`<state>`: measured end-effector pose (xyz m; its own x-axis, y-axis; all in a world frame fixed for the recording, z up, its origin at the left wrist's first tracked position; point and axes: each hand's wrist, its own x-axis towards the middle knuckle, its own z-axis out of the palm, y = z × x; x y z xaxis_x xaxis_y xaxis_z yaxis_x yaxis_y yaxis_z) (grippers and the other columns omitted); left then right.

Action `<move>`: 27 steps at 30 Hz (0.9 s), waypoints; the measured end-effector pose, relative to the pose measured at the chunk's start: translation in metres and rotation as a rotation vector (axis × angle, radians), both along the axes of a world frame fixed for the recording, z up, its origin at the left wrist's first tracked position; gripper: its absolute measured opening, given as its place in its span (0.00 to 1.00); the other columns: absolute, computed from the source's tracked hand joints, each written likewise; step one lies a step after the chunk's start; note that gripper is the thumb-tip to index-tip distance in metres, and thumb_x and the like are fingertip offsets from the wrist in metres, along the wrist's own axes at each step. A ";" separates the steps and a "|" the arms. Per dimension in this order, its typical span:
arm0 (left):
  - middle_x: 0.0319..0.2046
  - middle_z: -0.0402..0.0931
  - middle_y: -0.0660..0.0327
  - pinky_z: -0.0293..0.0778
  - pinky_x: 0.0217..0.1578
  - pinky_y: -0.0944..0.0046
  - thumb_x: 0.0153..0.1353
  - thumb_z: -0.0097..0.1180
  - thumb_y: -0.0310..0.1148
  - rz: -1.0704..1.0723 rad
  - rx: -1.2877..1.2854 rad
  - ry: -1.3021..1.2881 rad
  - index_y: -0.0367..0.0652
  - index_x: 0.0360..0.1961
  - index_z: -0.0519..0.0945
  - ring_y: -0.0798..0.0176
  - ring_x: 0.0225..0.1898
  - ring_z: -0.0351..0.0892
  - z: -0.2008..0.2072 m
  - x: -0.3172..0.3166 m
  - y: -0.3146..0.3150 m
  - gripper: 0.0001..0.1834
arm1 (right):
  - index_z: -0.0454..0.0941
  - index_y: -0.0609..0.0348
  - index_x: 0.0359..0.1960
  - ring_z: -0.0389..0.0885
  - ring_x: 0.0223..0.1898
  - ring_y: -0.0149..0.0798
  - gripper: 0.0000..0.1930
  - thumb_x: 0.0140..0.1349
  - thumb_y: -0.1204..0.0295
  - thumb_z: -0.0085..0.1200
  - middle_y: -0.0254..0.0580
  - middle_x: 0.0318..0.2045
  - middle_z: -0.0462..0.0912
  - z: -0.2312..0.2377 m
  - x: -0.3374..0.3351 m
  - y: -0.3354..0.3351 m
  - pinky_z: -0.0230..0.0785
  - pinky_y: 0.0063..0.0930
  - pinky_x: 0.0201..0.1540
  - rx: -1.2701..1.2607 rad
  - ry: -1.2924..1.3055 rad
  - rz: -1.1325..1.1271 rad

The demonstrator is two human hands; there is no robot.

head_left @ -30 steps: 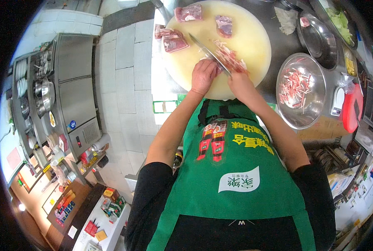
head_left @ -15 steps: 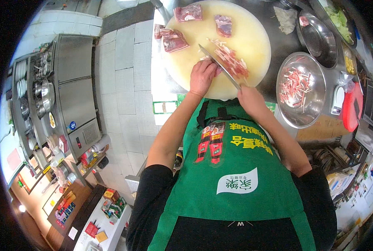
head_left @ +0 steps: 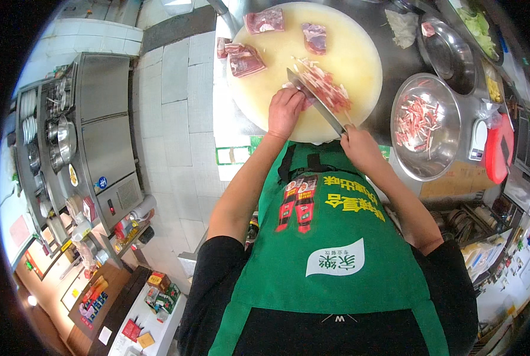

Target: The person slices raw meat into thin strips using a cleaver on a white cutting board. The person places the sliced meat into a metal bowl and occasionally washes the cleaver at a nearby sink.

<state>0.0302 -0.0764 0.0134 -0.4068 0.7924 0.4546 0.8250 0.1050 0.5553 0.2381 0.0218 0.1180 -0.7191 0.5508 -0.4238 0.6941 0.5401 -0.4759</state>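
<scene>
A round, pale yellow cutting board [head_left: 360, 77] lies on the steel counter in front of me. My right hand [head_left: 360, 146] is closed round the handle of a kitchen knife [head_left: 319, 105], whose blade slants up and left across the board. Left of the blade, my left hand [head_left: 284, 111] presses with curled fingers on a piece of raw meat [head_left: 308, 102], mostly hidden under them. Cut meat strips [head_left: 326, 86] are heaped along the blade's right side. Farther back on the board sit a meat slab [head_left: 265, 21], a smaller chunk [head_left: 315, 38] and layered pieces [head_left: 245, 60].
Right of the board stands a steel bowl [head_left: 426, 127] holding meat strips. Behind it is a darker metal basin [head_left: 449, 50] with a small meat scrap. A crumpled cloth [head_left: 402, 28], a white scale-like device [head_left: 478, 140] and a red board [head_left: 499, 149] are nearby.
The knife blade has shifted slightly, its tip now a little farther right. Both hands stay at the meat, and the whole view has moved slightly.
</scene>
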 end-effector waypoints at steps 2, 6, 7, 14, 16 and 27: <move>0.40 0.80 0.59 0.75 0.46 0.55 0.53 0.64 0.27 -0.006 -0.002 -0.014 0.44 0.37 0.82 0.52 0.44 0.78 0.000 -0.001 -0.001 0.09 | 0.79 0.66 0.39 0.84 0.36 0.65 0.12 0.65 0.68 0.49 0.66 0.31 0.83 -0.013 -0.008 -0.002 0.76 0.57 0.43 -0.017 0.032 0.006; 0.40 0.79 0.59 0.76 0.46 0.55 0.52 0.64 0.27 -0.025 0.042 -0.006 0.44 0.37 0.82 0.51 0.43 0.78 0.005 -0.001 0.006 0.09 | 0.79 0.66 0.41 0.84 0.35 0.65 0.12 0.64 0.68 0.50 0.66 0.29 0.82 -0.044 -0.074 0.025 0.76 0.57 0.42 0.079 0.207 0.014; 0.41 0.79 0.58 0.76 0.46 0.55 0.52 0.64 0.26 -0.051 0.033 -0.022 0.43 0.37 0.82 0.50 0.44 0.78 0.005 -0.001 0.004 0.10 | 0.79 0.66 0.41 0.84 0.35 0.64 0.13 0.64 0.68 0.50 0.66 0.28 0.82 -0.048 -0.077 0.030 0.76 0.57 0.42 0.125 0.244 0.015; 0.40 0.79 0.59 0.74 0.49 0.54 0.53 0.64 0.27 -0.027 -0.024 -0.003 0.44 0.38 0.82 0.50 0.45 0.77 0.001 0.000 -0.010 0.10 | 0.77 0.66 0.41 0.82 0.35 0.65 0.13 0.66 0.66 0.50 0.64 0.31 0.82 0.012 -0.019 0.001 0.74 0.57 0.42 -0.009 0.031 -0.012; 0.40 0.79 0.59 0.74 0.49 0.54 0.53 0.64 0.27 -0.029 -0.010 0.004 0.44 0.38 0.82 0.50 0.45 0.77 0.001 -0.003 -0.006 0.10 | 0.77 0.67 0.42 0.82 0.35 0.65 0.14 0.66 0.66 0.50 0.64 0.30 0.82 -0.001 0.001 -0.004 0.74 0.58 0.42 0.024 0.037 0.027; 0.42 0.80 0.58 0.76 0.48 0.54 0.53 0.63 0.27 -0.036 -0.021 -0.055 0.43 0.39 0.82 0.50 0.46 0.78 -0.005 -0.003 -0.011 0.11 | 0.79 0.64 0.39 0.84 0.34 0.63 0.13 0.66 0.66 0.49 0.61 0.31 0.84 -0.035 -0.048 0.012 0.76 0.57 0.41 0.096 0.177 0.018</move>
